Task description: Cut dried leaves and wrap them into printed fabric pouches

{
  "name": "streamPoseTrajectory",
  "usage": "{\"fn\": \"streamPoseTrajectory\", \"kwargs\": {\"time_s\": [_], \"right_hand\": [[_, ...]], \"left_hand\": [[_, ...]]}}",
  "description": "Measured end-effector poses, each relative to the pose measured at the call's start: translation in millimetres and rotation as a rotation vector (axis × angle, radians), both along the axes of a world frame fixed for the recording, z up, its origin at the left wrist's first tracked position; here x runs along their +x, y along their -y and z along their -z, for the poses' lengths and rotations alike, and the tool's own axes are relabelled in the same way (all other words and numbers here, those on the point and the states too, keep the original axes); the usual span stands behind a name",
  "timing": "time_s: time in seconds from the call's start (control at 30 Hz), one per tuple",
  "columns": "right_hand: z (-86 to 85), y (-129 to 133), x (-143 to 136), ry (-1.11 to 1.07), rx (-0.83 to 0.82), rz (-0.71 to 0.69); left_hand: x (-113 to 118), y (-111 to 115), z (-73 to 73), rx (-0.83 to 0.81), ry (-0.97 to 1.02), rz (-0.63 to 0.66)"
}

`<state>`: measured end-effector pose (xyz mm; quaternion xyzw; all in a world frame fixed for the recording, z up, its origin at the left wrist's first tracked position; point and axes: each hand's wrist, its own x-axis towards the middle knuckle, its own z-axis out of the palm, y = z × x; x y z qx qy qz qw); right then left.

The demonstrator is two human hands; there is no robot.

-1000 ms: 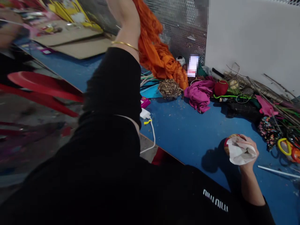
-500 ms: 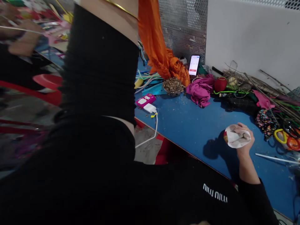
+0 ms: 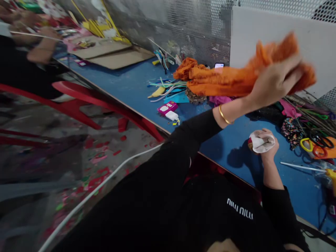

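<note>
My left hand (image 3: pixel 274 82), with a gold bangle (image 3: pixel 224 114) at the wrist, is raised over the table and closed around a bunched orange cloth (image 3: pixel 228 78). The cloth stretches left from my fist to a crumpled pile at the back; its near end is blurred. Lower right, just above the blue table (image 3: pixel 141 99), my right hand (image 3: pixel 271 148) grips a small bundle covered with white cloth (image 3: pixel 258 141). A reddish-brown bit shows at the bundle's left side, and the rest of its inside is hidden.
Scissors (image 3: pixel 306 144), a floral cloth (image 3: pixel 291 131) and thin sticks lie at the right. A purple box (image 3: pixel 168 108) with a white plug, coloured strips and a phone (image 3: pixel 218 65) are farther left. Another person's hands (image 3: pixel 44 42) work at the far left, behind a red chair (image 3: pixel 78 94).
My left arm has swung from high in front of the view rightward and down, pulling the orange cloth across the table's back. My right hand still holds the white-covered bundle.
</note>
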<state>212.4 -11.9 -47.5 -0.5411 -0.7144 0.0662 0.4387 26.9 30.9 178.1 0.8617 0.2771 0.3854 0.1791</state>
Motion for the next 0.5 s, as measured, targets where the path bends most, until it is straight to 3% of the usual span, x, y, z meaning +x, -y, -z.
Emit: {"fn": "streamPoseTrajectory", "kwargs": {"time_s": [0.07,0.1,0.2,0.27,0.33,0.43,0.47,0.5], "right_hand": [[-0.7,-0.5,-0.2,-0.023,-0.01,-0.021],[-1.1,-0.5,-0.6,-0.027,-0.019,-0.023],[-2.7,1.1,-3.7,-0.004,-0.039,0.037],[-3.4,2.7,-6.0,0.014,-0.038,0.081],[-3.5,4.1,-7.0,0.018,-0.034,0.076],[-2.1,5.3,-4.6,0.018,-0.021,0.046],[-1.0,5.4,-2.9,0.016,-0.017,0.035],[0.3,5.4,-0.9,0.012,-0.014,0.022]], "left_hand": [[5.8,21.4,31.6,0.012,0.088,-0.296],[3.2,29.2,50.7,-0.032,0.017,-0.335],[-23.5,36.1,103.3,-0.218,-0.164,-0.28],[-52.9,27.7,123.5,-0.293,-0.235,-0.296],[-89.2,11.7,128.3,-0.306,-0.212,-0.358],[-157.7,-20.0,117.2,-0.329,0.049,-0.458],[-184.7,-30.8,112.7,-0.282,0.114,-0.561],[-213.3,-40.8,109.6,-0.202,0.196,-0.769]]}}
